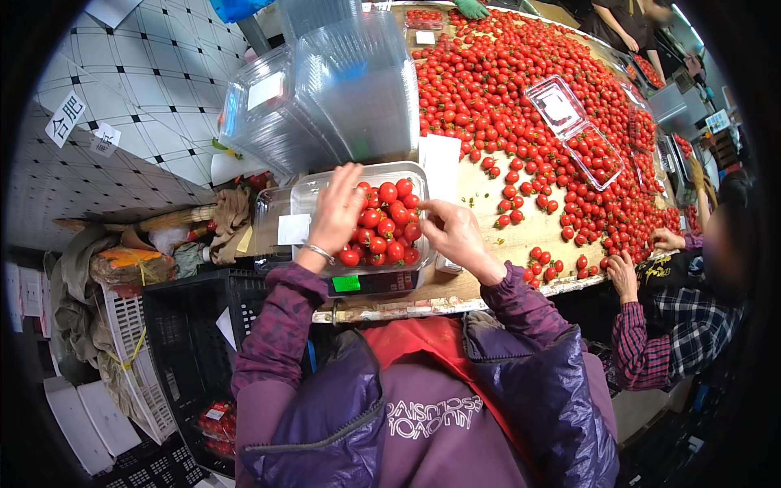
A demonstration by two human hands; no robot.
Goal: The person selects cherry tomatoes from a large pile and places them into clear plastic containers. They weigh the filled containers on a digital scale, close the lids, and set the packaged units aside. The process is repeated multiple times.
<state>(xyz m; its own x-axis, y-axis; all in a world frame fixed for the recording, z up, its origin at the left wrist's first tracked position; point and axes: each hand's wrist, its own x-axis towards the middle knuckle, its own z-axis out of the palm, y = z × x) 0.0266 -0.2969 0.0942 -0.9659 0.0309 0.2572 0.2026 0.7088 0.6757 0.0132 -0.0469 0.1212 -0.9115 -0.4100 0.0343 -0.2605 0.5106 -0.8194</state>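
Note:
A clear plastic clamshell box (pixel 421 259) filled with cherry tomatoes (pixel 385 227) rests on a digital scale (pixel 372 285) with a lit green display. Its lid (pixel 271 210), bearing a white label, lies folded out to the left. My left hand (pixel 334 210) lies along the left side of the tomatoes, fingers nearly straight, touching the fruit or the box's edge. At the right rim, my right hand (pixel 453 233) has its fingers bent, with the index fingertip beside the tomatoes. Whether it pinches anything cannot be told.
Tall stacks of clear clamshell boxes (pixel 360 91) stand behind the scale. Loose cherry tomatoes (pixel 506 79) cover much of the wooden table (pixel 488 244), with a filled open clamshell (pixel 592 155) among them. A black crate (pixel 183 348) stands lower left. A co-worker's hands (pixel 623 277) are at the right edge.

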